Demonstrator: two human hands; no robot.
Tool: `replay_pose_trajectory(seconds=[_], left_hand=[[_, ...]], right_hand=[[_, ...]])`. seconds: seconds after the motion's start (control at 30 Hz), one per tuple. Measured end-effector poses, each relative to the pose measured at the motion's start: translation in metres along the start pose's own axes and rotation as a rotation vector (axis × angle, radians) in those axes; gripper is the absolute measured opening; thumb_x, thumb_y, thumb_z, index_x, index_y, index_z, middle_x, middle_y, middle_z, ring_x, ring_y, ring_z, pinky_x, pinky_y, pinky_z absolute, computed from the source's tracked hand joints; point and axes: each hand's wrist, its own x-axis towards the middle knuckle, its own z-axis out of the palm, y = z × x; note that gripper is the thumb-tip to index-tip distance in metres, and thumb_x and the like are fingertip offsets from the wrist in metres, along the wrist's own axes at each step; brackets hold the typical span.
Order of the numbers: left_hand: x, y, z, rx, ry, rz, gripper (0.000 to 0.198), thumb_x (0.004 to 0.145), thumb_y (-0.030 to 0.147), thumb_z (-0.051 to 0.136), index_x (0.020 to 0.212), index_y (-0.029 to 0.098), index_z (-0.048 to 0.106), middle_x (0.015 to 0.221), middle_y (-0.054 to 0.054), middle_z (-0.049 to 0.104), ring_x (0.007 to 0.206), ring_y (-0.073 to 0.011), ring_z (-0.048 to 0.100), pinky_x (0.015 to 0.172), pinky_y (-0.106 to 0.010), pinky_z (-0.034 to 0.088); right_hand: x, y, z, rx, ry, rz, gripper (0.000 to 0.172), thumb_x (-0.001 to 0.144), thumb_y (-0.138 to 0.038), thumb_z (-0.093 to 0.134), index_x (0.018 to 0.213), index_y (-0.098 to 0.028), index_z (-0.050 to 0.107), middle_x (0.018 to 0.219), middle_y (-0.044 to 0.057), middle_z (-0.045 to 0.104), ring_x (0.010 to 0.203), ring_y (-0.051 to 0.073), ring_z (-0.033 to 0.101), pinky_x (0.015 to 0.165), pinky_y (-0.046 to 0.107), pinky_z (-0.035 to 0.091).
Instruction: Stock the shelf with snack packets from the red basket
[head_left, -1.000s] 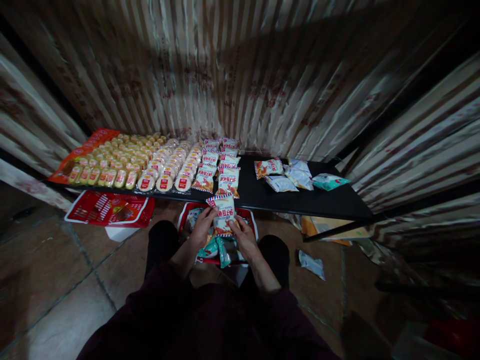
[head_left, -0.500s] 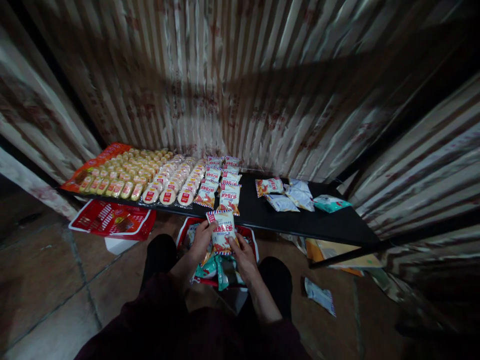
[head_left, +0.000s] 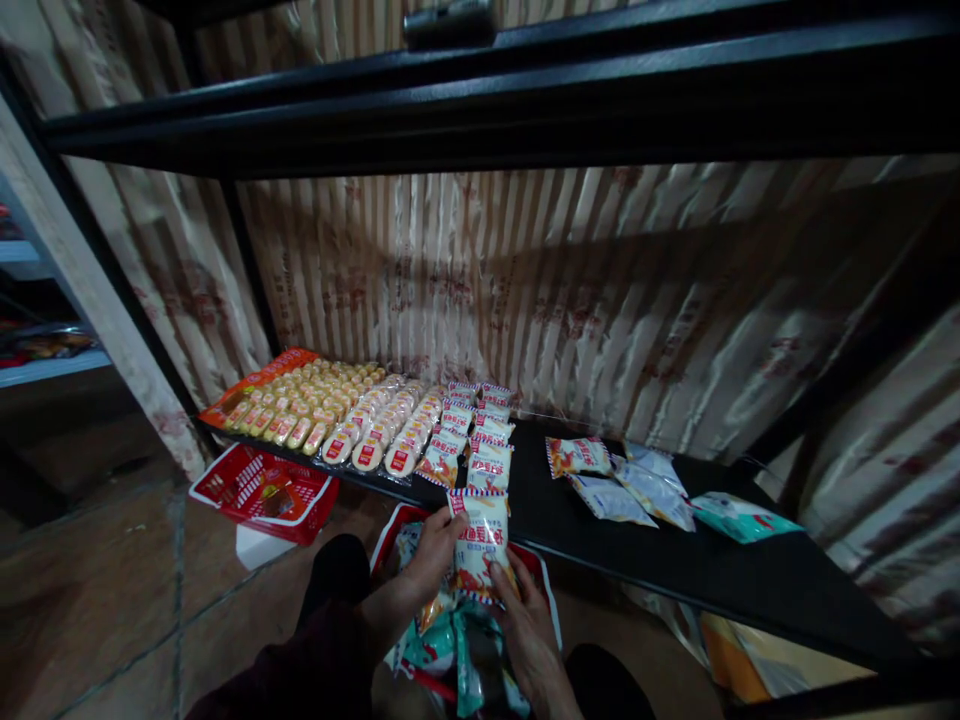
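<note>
Both hands hold one white snack packet (head_left: 480, 540) with red print and a blue-and-red checked edge, upright just in front of the black shelf (head_left: 675, 570). My left hand (head_left: 431, 555) grips its left side, fingers curled. My right hand (head_left: 525, 625) grips its lower right corner. Two rows of matching packets (head_left: 469, 435) lie on the shelf right behind it. Below my hands a red basket (head_left: 390, 525) holds more packets, some teal.
Rows of round and oblong wrapped cakes (head_left: 337, 415) fill the shelf's left part. Loose packets (head_left: 619, 480) and a teal one (head_left: 739, 520) lie to the right. Another red basket (head_left: 262, 490) sits on the tiled floor at left. A black upper shelf (head_left: 525, 95) runs overhead.
The camera has tilted up, so the upper shelf now shows and the shelf sits lower in view. The packet stays held in both hands, slightly nearer the shelf edge.
</note>
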Motion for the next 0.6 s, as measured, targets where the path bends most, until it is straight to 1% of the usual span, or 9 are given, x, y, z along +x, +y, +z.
replay_pose_trajectory(seconds=[0.1,0.2,0.3,0.43,0.6], left_hand=[[0.0,0.002,-0.002,0.012,-0.03,0.03,0.04,0.066,0.047,0.066,0.087,0.014,0.069,0.085,-0.007,0.071,0.079,-0.0227,0.063,0.074,-0.032,0.046],[0.0,0.006,-0.005,0.014,-0.031,0.028,0.039,0.065,0.047,0.068,0.086,0.014,0.069,0.084,-0.007,0.071,0.081,-0.0223,0.063,0.074,-0.03,0.046],[0.0,0.009,-0.006,-0.015,-0.047,-0.003,0.043,0.065,0.051,0.069,0.087,0.015,0.068,0.084,-0.007,0.071,0.081,-0.0222,0.063,0.073,-0.03,0.047],[-0.002,0.012,-0.007,-0.074,-0.048,-0.045,0.044,0.065,0.054,0.07,0.089,0.017,0.067,0.091,-0.007,0.071,0.088,-0.0231,0.064,0.078,-0.031,0.048],[-0.011,0.012,-0.008,-0.122,-0.012,-0.114,0.046,0.064,0.051,0.074,0.097,0.019,0.066,0.101,-0.007,0.07,0.097,-0.0232,0.064,0.084,-0.032,0.048]], right_hand=[[0.003,0.001,0.001,0.009,-0.014,0.0,0.069,0.057,-0.047,0.082,0.119,-0.025,0.059,0.097,0.005,0.073,0.083,0.026,0.07,0.065,0.032,0.055],[0.002,0.0,0.006,0.032,-0.023,-0.008,0.069,0.056,-0.047,0.082,0.117,-0.024,0.061,0.095,0.006,0.073,0.08,0.026,0.07,0.063,0.033,0.055],[0.0,-0.002,0.013,0.033,-0.023,-0.027,0.063,0.056,-0.047,0.082,0.112,-0.024,0.064,0.094,0.005,0.074,0.079,0.025,0.07,0.063,0.032,0.055],[0.0,-0.003,0.021,0.062,-0.012,-0.027,0.056,0.055,-0.045,0.083,0.104,-0.023,0.065,0.088,0.004,0.073,0.075,0.023,0.069,0.062,0.031,0.054],[0.004,-0.003,0.024,0.112,0.015,-0.028,0.057,0.055,-0.044,0.084,0.104,-0.022,0.064,0.091,0.004,0.073,0.074,0.021,0.068,0.061,0.029,0.053]])
